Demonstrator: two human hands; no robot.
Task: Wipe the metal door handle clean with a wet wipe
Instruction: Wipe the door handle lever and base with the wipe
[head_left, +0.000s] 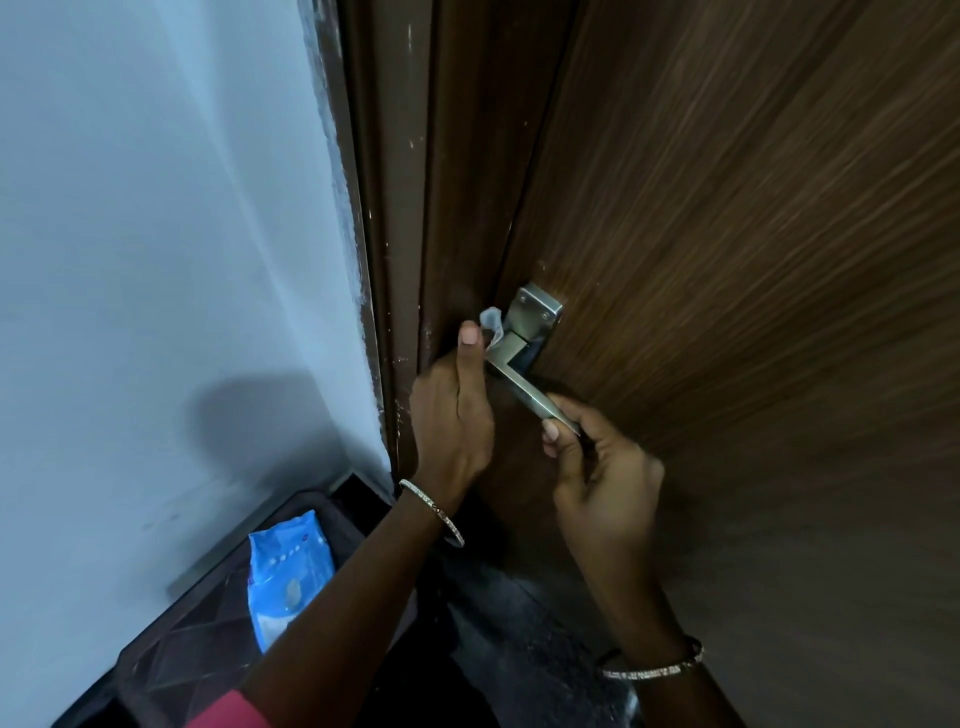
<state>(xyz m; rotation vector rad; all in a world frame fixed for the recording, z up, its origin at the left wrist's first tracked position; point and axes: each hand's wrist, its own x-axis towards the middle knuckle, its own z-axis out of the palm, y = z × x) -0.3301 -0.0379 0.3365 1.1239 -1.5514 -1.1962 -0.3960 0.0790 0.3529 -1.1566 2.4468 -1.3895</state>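
Head view: left grip (457, 400) clamps wet wipe (491, 326) against door handle (524, 364) base; right grip (597, 467) pinches lever tip.

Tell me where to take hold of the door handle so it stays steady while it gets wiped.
Grip the free end of the door handle, coming from below on the right, as the right hand does. The lever slants down from its plate, so pinching its tip leaves the upper part near the plate open to the wipe in the left hand.
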